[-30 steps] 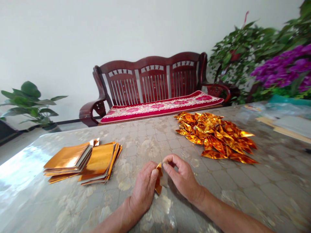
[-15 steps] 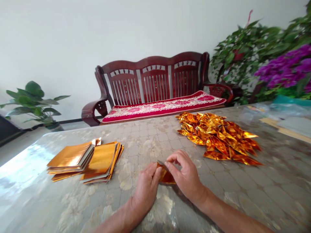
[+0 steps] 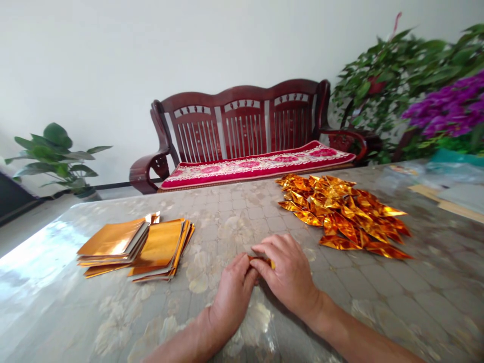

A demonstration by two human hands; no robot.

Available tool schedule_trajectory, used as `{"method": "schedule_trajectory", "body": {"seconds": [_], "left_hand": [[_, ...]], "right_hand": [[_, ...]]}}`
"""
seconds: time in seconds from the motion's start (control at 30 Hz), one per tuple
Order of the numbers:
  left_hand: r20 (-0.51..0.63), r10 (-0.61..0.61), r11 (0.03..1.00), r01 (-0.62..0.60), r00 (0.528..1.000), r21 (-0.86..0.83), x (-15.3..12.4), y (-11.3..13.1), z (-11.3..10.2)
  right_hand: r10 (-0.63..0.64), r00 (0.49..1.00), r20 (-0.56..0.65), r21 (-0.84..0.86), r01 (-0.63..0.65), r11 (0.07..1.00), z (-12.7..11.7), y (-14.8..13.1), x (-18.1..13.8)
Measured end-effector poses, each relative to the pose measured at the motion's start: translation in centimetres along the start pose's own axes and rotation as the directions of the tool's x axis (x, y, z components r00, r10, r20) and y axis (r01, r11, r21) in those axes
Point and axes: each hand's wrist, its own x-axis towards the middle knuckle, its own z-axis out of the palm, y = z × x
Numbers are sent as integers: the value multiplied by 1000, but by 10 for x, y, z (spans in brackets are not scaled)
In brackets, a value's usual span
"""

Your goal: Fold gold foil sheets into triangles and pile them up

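My left hand [image 3: 231, 295] and my right hand [image 3: 287, 275] meet at the middle front of the table [image 3: 397, 297]. Both pinch a small piece of gold foil paper [image 3: 264, 260], pressed flat on the tabletop and mostly hidden under my fingers. A stack of flat gold foil sheets [image 3: 138, 247] lies to the left of my hands. A heap of folded gold foil pieces [image 3: 342, 214] lies to the right, further back.
A dark red wooden bench [image 3: 245, 136] with a red cushion stands behind the table. A potted plant [image 3: 56, 156] stands at the left, leafy plants with purple flowers [image 3: 446, 106] at the right. Papers and plastic [image 3: 446, 191] lie at the table's right edge.
The foil piece was held upright above the table between both hands. It has come down onto the tabletop and both hands now press it flat.
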Motion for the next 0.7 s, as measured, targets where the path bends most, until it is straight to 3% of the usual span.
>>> {"method": "schedule_trajectory", "body": {"seconds": [0.27,0.43,0.53,0.63,0.7], "left_hand": [[17,64,997,-63,998,-54,0,2,-1],[31,-15,993,19,999,-115,3,-13,-2],[-88,156,987,-159,984,-29,6,-24,-13],[-34,338,933,-330,941,141,9,-29,-29],[31,367,908,-365,930,207,11,-30,-37]], "right_hand": [[-16,1000,20,44,16,999,4,0,-2],[-48,996,75,58,43,997,6,6,0],[-84,988,133,36,80,996,4,10,0],[-113,972,206,31,108,994,2,13,-1],[-130,958,256,40,124,991,2,14,-1]]}}
